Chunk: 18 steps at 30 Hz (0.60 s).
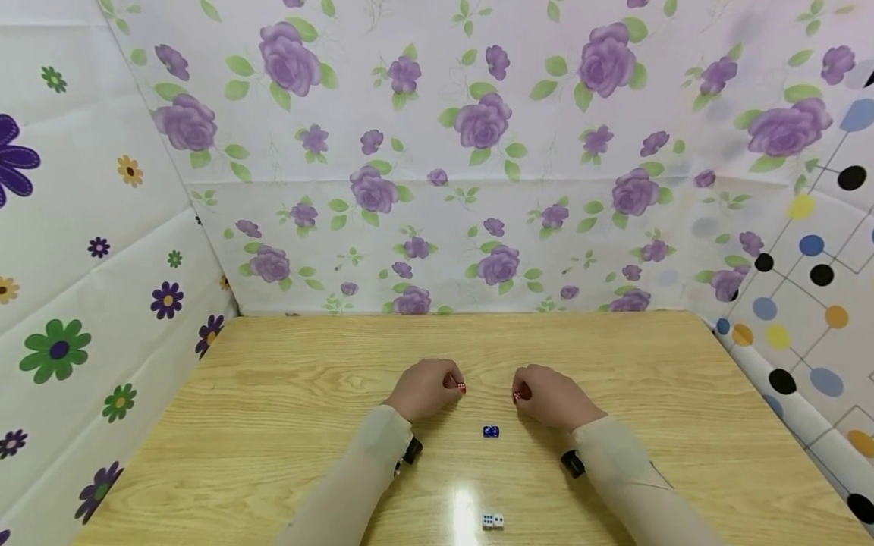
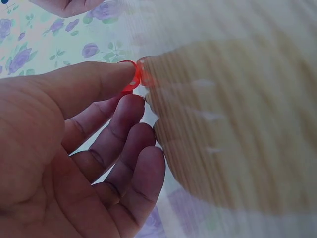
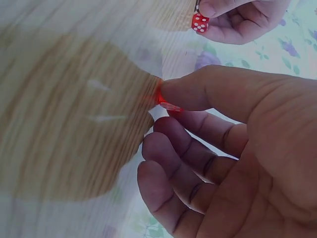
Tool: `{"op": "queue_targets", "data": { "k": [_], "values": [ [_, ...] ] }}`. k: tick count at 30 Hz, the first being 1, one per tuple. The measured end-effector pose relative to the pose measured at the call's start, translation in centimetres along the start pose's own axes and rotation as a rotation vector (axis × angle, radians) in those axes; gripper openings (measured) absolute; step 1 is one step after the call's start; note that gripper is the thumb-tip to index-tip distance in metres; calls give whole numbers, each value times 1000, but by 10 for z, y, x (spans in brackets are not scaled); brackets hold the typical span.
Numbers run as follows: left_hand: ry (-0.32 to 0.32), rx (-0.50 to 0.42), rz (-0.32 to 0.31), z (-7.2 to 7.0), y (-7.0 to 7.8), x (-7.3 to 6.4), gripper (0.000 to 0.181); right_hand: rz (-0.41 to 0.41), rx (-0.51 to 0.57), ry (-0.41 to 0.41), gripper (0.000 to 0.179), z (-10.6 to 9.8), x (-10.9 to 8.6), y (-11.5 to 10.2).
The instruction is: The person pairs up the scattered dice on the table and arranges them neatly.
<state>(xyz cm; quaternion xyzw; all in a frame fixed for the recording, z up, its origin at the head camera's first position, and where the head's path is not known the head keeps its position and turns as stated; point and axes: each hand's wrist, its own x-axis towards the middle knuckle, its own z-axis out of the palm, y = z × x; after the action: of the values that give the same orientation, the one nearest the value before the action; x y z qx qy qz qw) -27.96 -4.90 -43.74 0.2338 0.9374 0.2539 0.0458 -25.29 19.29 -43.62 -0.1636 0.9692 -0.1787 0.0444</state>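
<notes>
Between thumb and index finger my left hand (image 1: 425,388) pinches a red die (image 1: 461,387) with white dots, low at the tabletop. Opposite it, my right hand (image 1: 556,397) pinches a second red die (image 1: 517,396) the same way. A gap of bare wood separates the two hands. In the left wrist view the left red die (image 2: 130,82) is mostly covered by the thumb. The right wrist view shows only an edge of the right red die (image 3: 170,106) under the thumb. Two blue dice (image 1: 491,431) sit side by side on the table, nearer me than the hands.
Two white dice (image 1: 493,521) stand together near the front of the wooden table (image 1: 293,425). A flowered cloth (image 1: 437,227) hangs behind the table's far edge, with patterned cloths at the left and right sides. Both wrists wear small black devices.
</notes>
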Motion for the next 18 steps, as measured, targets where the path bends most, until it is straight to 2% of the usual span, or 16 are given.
{"op": "queue_targets", "data": {
  "k": [14, 18],
  "values": [
    [-20, 7, 13, 2, 8, 4, 4, 7, -18, 14, 10, 0, 10, -4],
    [-37, -15, -1, 4, 9, 5, 19, 5, 2, 10, 7, -1, 11, -3]
  ]
}}
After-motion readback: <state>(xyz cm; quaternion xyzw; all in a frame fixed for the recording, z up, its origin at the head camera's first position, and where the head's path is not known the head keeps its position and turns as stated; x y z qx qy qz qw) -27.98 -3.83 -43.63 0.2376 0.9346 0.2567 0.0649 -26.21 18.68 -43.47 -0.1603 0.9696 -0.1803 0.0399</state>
